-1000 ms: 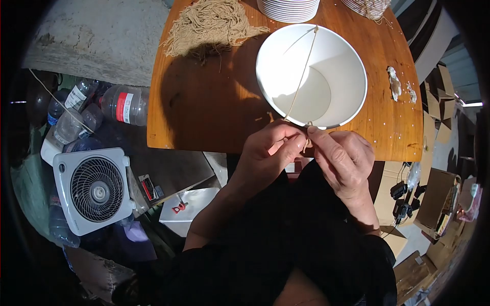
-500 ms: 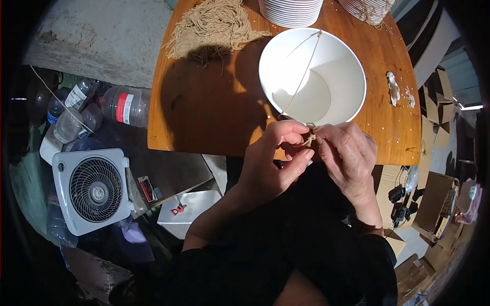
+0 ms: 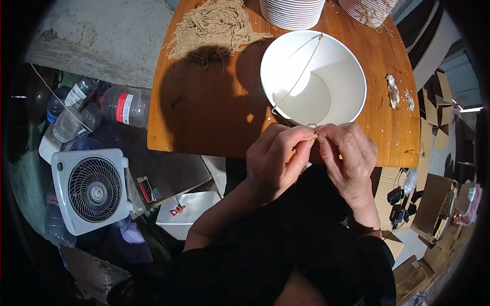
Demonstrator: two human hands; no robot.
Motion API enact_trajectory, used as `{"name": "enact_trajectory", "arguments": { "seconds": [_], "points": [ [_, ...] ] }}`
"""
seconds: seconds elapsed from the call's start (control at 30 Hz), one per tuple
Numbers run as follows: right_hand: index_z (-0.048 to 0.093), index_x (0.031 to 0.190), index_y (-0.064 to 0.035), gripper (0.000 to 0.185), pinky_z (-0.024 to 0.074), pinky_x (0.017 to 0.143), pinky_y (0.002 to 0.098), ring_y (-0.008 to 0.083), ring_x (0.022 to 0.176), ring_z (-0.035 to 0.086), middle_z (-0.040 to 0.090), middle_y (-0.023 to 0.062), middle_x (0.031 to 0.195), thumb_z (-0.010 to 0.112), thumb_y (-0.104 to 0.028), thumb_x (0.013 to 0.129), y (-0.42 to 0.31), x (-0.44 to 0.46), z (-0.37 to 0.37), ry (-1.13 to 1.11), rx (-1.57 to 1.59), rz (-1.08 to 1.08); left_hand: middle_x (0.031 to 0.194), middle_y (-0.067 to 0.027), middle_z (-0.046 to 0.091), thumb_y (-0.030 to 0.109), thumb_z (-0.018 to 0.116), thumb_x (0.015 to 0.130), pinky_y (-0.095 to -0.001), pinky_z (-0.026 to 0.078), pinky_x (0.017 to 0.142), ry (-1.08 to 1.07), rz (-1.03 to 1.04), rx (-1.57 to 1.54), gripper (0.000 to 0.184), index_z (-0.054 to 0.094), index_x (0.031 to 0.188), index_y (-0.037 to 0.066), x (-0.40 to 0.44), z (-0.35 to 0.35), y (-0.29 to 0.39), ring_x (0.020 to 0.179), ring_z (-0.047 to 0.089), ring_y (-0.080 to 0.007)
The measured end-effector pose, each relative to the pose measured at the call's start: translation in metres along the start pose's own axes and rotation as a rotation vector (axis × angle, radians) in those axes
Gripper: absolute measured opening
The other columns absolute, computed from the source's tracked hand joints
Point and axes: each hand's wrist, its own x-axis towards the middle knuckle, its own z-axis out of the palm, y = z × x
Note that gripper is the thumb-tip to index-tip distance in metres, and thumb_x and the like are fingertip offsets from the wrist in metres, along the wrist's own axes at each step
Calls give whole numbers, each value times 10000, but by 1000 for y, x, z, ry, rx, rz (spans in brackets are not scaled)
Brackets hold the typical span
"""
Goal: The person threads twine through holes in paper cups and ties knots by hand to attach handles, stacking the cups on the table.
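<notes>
A white paper bucket (image 3: 347,76) lies tilted on the wooden table (image 3: 204,122), its open mouth toward me. Tan cord (image 3: 302,74) runs across the mouth from the far rim down to the near rim. Just below the near rim, my left hand (image 3: 278,158) pinches the cord's end between thumb and forefinger. My right hand (image 3: 349,155) meets it there, thumb and forefinger closed on the same bit of cord. The fingertips partly hide the knot or loop between them.
At the table's back left lies a heap of tan cords (image 3: 212,28). Stacked white buckets (image 3: 292,13) and a cord-wrapped stack (image 3: 370,11) stand behind. White scraps (image 3: 392,92) lie at right. A fan (image 3: 94,191) and plastic bottles (image 3: 125,106) are at left.
My left thumb and forefinger opened away from the cord and have closed on it again. The cord across the mouth now bends near the left rim. The bucket appears slightly lower in view.
</notes>
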Motion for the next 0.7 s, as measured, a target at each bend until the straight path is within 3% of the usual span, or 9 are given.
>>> {"name": "enact_trajectory", "arguments": {
  "seconds": [0.2, 0.43, 0.63, 0.7],
  "points": [
    [714, 976, -11, 216, 505, 534, 309, 197, 622, 652, 634, 63, 788, 811, 32, 788, 1, -2, 1, 23, -2, 32, 865, -76, 699, -79, 759, 853, -276, 548, 564, 23, -60, -28, 273, 661, 1087, 23, 4, -3, 3, 703, 680, -170],
    [704, 974, -11, 210, 504, 538, 310, 210, 626, 657, 651, 74, 819, 790, 57, 795, 1, -4, 3, 51, 1, 62, 884, -86, 704, -76, 745, 873, -265, 548, 560, -6, -136, -90, 263, 656, 1103, 16, 2, -7, 4, 670, 675, -134],
    [705, 974, -16, 208, 508, 541, 313, 202, 633, 658, 649, 73, 819, 787, 55, 797, -1, -4, 4, 59, 5, 63, 889, -77, 693, -62, 757, 870, -243, 562, 582, 2, -186, -180, 307, 643, 1144, 18, 5, -5, 6, 682, 679, -131],
    [713, 974, -14, 205, 508, 542, 313, 199, 636, 659, 644, 70, 809, 786, 53, 794, -1, -3, 4, 51, 1, 60, 916, -91, 683, -90, 737, 875, -256, 522, 660, -25, -172, -188, 320, 628, 1163, -2, 6, -4, 7, 740, 637, -146]
  ]
}}
